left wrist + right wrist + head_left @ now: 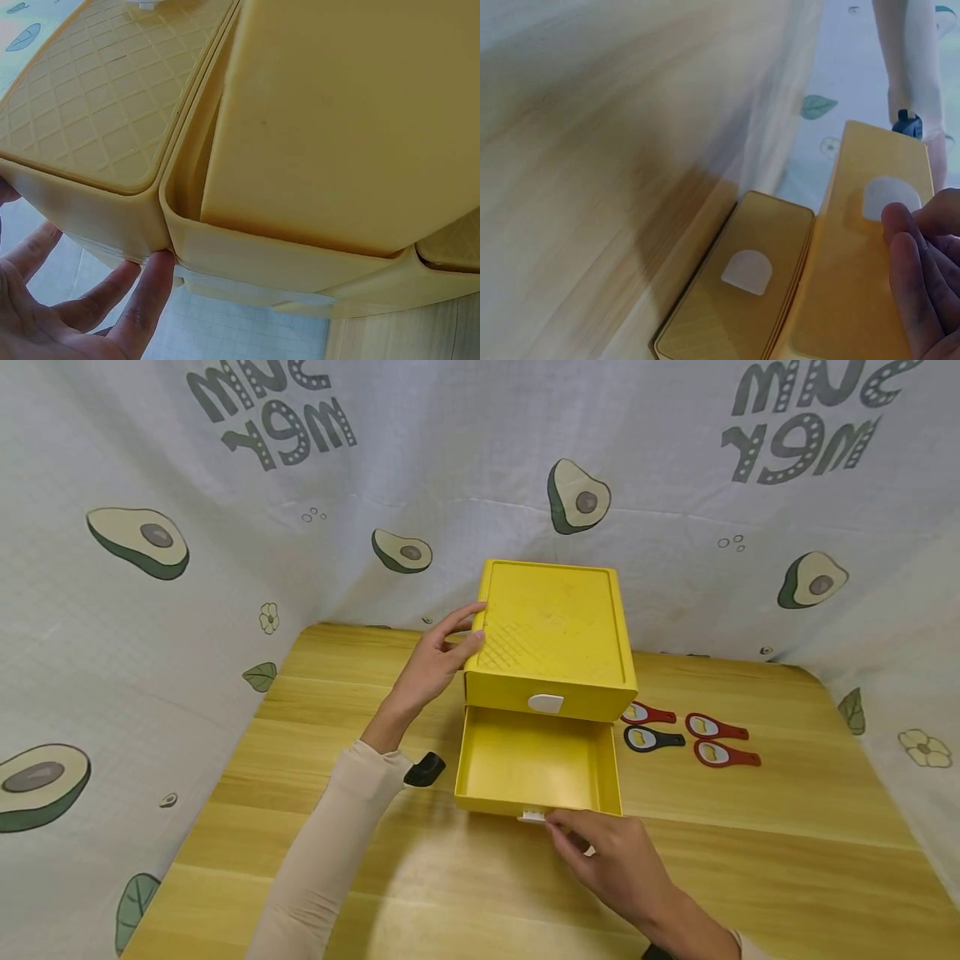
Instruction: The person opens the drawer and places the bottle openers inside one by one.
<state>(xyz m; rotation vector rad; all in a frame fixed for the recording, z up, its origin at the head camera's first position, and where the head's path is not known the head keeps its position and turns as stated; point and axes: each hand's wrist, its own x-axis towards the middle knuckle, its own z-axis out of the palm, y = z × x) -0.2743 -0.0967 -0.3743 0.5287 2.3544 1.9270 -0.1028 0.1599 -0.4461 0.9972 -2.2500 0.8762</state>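
Note:
A yellow two-drawer box (555, 622) stands on the wooden table. Its lower drawer (536, 760) is pulled out and has nothing in it; the upper drawer, with a white tab handle (545, 703), is closed. My left hand (438, 660) rests against the box's left side, thumb at the top edge. In the left wrist view its fingers (150, 292) are extended and their tips touch the yellow wall. At the front, my right hand (618, 860) pinches the lower drawer's white handle (531, 817) between thumb and fingers. The right wrist view shows fingertips over this handle (885, 196).
Right of the box lie several paddle-shaped pieces with oval pictures, red ones (716, 727) and a black one (654, 739). A black device (425, 770) sits at my left wrist. Behind the table (787, 827) hangs a white curtain (465, 443) printed with avocados.

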